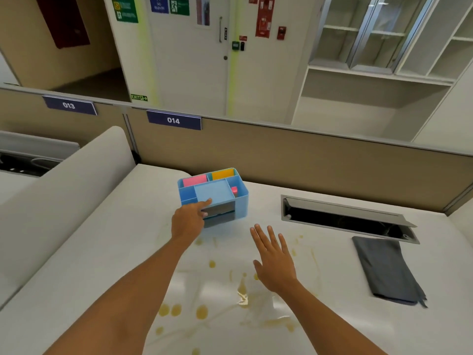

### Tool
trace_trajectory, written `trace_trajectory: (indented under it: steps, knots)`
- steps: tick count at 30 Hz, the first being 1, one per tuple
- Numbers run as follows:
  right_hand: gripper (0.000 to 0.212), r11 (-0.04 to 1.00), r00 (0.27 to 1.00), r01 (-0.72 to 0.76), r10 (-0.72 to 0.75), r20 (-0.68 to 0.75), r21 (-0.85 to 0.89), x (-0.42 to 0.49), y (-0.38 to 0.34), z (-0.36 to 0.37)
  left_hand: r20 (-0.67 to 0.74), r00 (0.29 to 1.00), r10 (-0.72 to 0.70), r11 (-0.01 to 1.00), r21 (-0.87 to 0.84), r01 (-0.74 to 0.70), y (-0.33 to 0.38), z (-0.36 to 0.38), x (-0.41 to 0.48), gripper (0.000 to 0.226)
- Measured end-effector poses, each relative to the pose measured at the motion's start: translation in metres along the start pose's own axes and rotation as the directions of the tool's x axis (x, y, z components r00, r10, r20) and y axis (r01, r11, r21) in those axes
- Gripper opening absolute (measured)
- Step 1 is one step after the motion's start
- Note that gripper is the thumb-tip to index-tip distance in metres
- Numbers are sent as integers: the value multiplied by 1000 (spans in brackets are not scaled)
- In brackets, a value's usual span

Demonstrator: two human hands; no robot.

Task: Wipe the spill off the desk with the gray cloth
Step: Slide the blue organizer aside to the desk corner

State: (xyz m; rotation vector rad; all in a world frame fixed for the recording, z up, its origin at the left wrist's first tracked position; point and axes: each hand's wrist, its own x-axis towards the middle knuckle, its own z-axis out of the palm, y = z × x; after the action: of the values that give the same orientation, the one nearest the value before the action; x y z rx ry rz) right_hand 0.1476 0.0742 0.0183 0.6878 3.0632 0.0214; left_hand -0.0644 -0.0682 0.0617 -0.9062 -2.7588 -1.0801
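Left hand (pixel 190 219) grips blue plastic organizer (pixel 213 194); right hand (pixel 275 260) flat, empty.

An office: numbered desk partitions (pixel 174 120), cable hatch (pixel 345 216), shelving (pixel 384 47).

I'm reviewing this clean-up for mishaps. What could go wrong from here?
The left hand grips the tilted light-blue plastic desk organiser; its pink and yellow sticky notes could slide out. The yellow liquid spill lies under both forearms, so skin may smear it. The folded gray cloth lies untouched beside the open cable hatch, where liquid might run in.
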Motion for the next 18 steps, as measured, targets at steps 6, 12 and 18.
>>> trace_trajectory:
  steps: [6, 12, 18]
  knots:
    - [74, 998, 998, 57, -58, 30, 34, -11, -33, 2, -86, 993, -75, 992, 94, 83, -68, -71, -25, 39]
    - [68, 989, 993, 116, -118, 17, 97, -18, -61, 2, -181, 959, -218, 966, 103, 239, -136, -124, -62, 39]
    - [63, 985, 992, 120, -124, 26, 124, -28, -86, 8, -225, 910, -349, 927, 63, 371, -178, -146, -97, 37]
